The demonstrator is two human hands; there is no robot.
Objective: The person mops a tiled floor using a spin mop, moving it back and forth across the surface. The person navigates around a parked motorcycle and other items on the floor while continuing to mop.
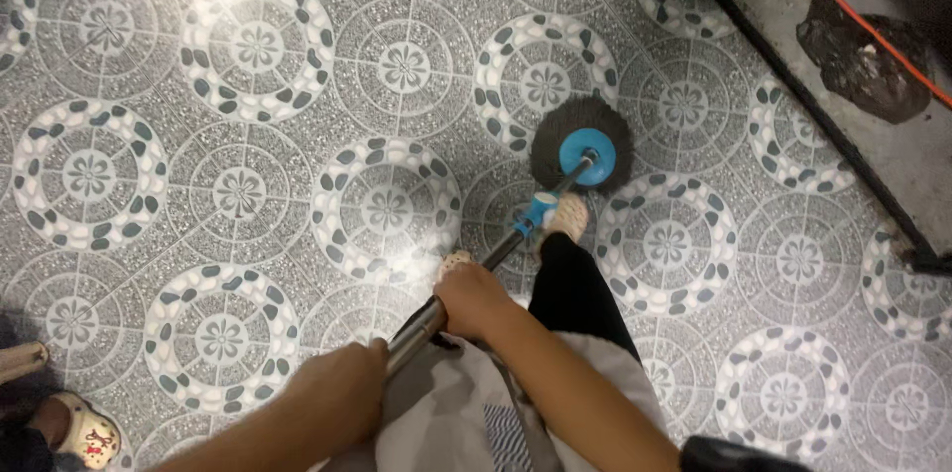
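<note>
Observer: Mopping stroke in hand, by my reading. Round dark-grey spin mop head with a blue plastic hub [581, 146] sits flat on the grey patterned floor tiles with white pebble rings [238, 184], far from the body and slightly right of centre.

Recorder: Hands?

Observer: Both closed round the mop's silver metal pole [415, 330]. Right hand [470, 297] wraps the pole higher along its run toward the head. Left hand [339, 389] grips the near end, just below and left of the right. Small stretch of bare pole shows between them.

Recorder: Head relative to hands?

Observer: Well apart, far and to the right of both. Pole runs diagonally from near left to far right, passing a blue joint [536, 213] before the hub. One foot in a pale slipper [568, 218] stands just near of the head, right beside the joint.

Recorder: What does another stroke call for?

Observer: Judgement only: keeping both grips firm, head flat on the tile, and steering it wide of the slipper.

Recorder: Surroundings?

Observer: Crumpled black plastic bag [859, 57] and thin orange cable [865, 24] lie far right, beyond a dark floor strip [793, 87]. Another person's foot in a light sandal [81, 432] shows at near left.
</note>
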